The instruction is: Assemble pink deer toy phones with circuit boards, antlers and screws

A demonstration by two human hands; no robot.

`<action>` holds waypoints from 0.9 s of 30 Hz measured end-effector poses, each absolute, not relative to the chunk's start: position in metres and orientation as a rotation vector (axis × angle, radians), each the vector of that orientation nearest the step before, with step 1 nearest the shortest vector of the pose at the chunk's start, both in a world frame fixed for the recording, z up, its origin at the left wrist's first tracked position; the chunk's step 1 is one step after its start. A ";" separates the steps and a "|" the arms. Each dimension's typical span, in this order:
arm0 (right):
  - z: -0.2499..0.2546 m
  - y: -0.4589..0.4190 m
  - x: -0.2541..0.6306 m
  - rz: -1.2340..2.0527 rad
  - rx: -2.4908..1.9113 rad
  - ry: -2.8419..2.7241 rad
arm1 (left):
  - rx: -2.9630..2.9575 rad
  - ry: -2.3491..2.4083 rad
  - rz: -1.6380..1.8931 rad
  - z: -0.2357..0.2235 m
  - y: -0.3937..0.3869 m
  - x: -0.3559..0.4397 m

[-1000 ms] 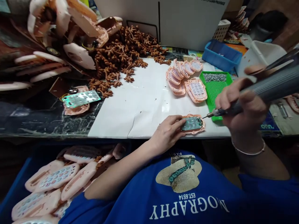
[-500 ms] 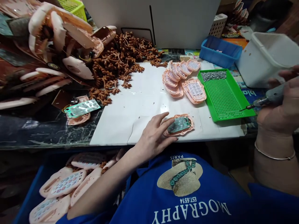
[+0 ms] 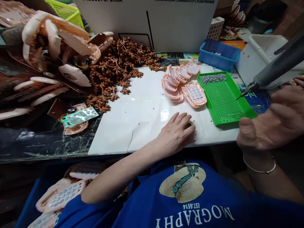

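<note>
On the white sheet, my left hand (image 3: 179, 131) is curled over a pink toy casing half with a green circuit board (image 3: 189, 125). Fingers and palm hide nearly all of it; only a bit of the board shows between them. My right hand (image 3: 270, 123) is raised over the table's front edge at the right, fingers apart and nothing in them, slightly blurred. Above it and apart from it, a grey electric screwdriver (image 3: 273, 68) hangs, its bit slanting down over the green tray (image 3: 230, 101). Small silvery screws (image 3: 213, 78) lie heaped at that tray's far end.
Pink keypad casings (image 3: 195, 95) lie stacked behind my left hand. Brown plastic parts (image 3: 114, 69) are heaped at the left, beside piled pink shells (image 3: 76, 76). A blue bin (image 3: 219, 54) and a white tub (image 3: 256, 53) stand at the back right.
My right hand has let go of the screwdriver and moved left and down; the screwdriver now hangs above it. My left hand has slid right and closed over the casing with the board.
</note>
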State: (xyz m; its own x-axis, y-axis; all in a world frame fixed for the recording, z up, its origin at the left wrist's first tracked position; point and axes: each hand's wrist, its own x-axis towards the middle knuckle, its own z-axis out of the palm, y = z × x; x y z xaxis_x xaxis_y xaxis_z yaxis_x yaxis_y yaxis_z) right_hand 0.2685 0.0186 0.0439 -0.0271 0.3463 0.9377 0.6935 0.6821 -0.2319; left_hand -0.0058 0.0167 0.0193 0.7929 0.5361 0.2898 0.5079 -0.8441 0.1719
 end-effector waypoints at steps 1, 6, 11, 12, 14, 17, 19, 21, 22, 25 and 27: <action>0.046 0.016 0.259 -0.418 -0.787 -1.666 | 2.882 0.845 0.540 0.018 0.016 -0.008; 0.051 0.016 0.226 -0.225 -0.899 -1.850 | 2.868 0.851 0.627 0.011 0.012 -0.020; 0.052 0.040 0.211 -0.019 -1.014 -2.082 | 2.827 0.884 0.653 0.004 0.003 -0.023; 0.054 0.046 0.208 -0.009 -1.018 -2.124 | 2.802 0.886 0.669 0.004 0.001 -0.025; 0.057 0.054 0.201 0.001 -0.998 -2.189 | 2.747 0.885 0.733 0.006 0.000 -0.030; 0.057 0.058 0.191 0.026 -0.909 -2.225 | 2.689 0.956 0.873 0.015 0.017 -0.049; 0.053 0.055 0.185 0.060 -0.843 -2.214 | 2.663 1.147 0.914 0.026 0.047 -0.069; 0.046 0.051 0.180 0.100 -0.800 -2.192 | 2.603 1.511 0.820 0.037 0.088 -0.091; 0.043 0.050 0.178 0.117 -0.787 -2.184 | 2.555 1.697 0.725 0.041 0.111 -0.101; 0.033 0.045 0.174 0.150 -0.767 -2.176 | 2.374 2.025 0.499 0.045 0.174 -0.120; 0.029 0.043 0.173 0.159 -0.761 -2.179 | 2.311 2.093 0.464 0.041 0.205 -0.122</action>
